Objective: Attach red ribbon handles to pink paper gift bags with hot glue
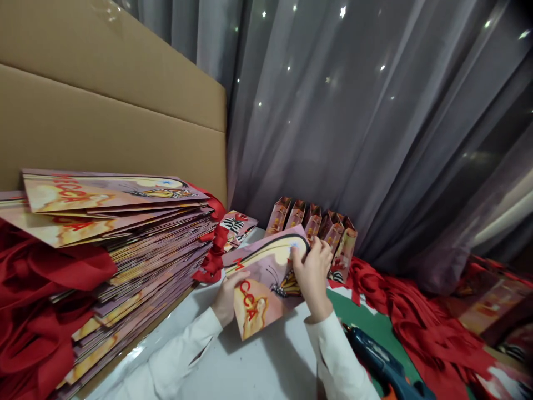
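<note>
A flat printed paper bag [266, 278] with a butterfly, a moon shape and red MECCA lettering is tilted above the white table. My left hand [227, 297] grips its left edge, thumb on the front. On the bag's right side, my right hand [314, 272] is closed round the edge with the thumb on the printed face. The fingertips behind the bag are hidden. To the left stands a tall stack of similar flat bags [162, 244], with red ribbon [83, 269] hanging from it.
Several folded printed boxes or bags [312, 219] stand in a row behind. A dark glue gun [378, 355] lies on a green mat [385, 322] at right, beside heaped red ribbon [416, 316]. A cardboard panel [125, 116] rises at left; a grey curtain [353, 122] hangs behind.
</note>
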{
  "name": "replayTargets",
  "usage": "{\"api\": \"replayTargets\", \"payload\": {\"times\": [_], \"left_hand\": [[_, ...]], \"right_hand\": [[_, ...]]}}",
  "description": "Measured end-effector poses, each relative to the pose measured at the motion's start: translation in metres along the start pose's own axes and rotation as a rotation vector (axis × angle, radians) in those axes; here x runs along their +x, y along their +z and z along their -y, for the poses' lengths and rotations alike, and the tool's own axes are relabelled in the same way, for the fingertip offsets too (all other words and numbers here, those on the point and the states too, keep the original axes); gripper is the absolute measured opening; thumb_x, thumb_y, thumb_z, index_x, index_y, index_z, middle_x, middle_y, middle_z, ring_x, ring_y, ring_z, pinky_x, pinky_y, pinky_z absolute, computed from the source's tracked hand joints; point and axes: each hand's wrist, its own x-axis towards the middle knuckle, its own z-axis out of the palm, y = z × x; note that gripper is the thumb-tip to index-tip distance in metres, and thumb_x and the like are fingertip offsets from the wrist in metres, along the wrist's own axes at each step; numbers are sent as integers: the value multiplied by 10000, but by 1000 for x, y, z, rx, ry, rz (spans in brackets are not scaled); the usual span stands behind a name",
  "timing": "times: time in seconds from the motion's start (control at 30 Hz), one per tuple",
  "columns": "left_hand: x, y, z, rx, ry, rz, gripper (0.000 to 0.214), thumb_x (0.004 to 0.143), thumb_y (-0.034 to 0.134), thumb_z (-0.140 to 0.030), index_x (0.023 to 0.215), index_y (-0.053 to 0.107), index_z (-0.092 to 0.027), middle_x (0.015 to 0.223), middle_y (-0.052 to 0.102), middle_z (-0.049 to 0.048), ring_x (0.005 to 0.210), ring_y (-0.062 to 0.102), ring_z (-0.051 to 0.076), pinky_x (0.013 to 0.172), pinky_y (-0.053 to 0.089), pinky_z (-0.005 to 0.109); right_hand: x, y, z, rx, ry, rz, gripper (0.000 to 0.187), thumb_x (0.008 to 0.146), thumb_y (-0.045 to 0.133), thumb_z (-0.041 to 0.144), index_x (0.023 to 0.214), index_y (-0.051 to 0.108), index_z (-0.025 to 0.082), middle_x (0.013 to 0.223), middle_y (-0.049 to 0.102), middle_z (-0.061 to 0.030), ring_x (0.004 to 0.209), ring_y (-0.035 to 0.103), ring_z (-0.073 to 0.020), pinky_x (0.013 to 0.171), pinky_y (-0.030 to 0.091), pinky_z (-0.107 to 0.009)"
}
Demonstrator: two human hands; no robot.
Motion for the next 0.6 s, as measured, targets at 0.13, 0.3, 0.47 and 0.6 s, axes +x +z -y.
{"api": "replayTargets", "payload": {"times": [0.13, 0.3, 0.47, 0.6], "left_hand": [[5, 4, -18, -59, -72, -49, 109, 666, 638, -221, 600, 564, -177, 535, 641, 8, 521, 642, 177, 560, 540, 280], [18, 0, -36, -107, -137, -17, 137, 798, 566, -237, 783, 649, -130, 674, 721, 69, 624, 704, 220, 675, 578, 335], [26, -5, -41, -99, -165, 50, 288, 884, 495, -271, 1003, 676, -81, 783, 750, 100, 730, 731, 244, 764, 581, 366], [27, -7, -46, -106, -127, 100, 422, 922, 463, -360, 1170, 636, -66, 847, 758, 123, 793, 737, 269, 803, 577, 404]], "right_hand": [[2, 16, -35, 55, -17, 222, 404, 827, 558, 301, 1167, 569, 84, 1062, 600, -189, 1023, 580, -322, 925, 454, -466], [-9, 25, -30, 96, -147, 143, 361, 803, 576, 244, 1147, 550, 140, 1136, 552, -157, 1107, 538, -288, 967, 445, -424], [-6, 13, -16, 31, -145, 265, 204, 766, 625, 250, 932, 522, 190, 919, 610, -92, 885, 582, -256, 783, 468, -358], [3, -7, -10, 16, -32, 414, 152, 823, 564, 352, 827, 518, 208, 739, 615, -54, 722, 587, -228, 685, 426, -316]]}}
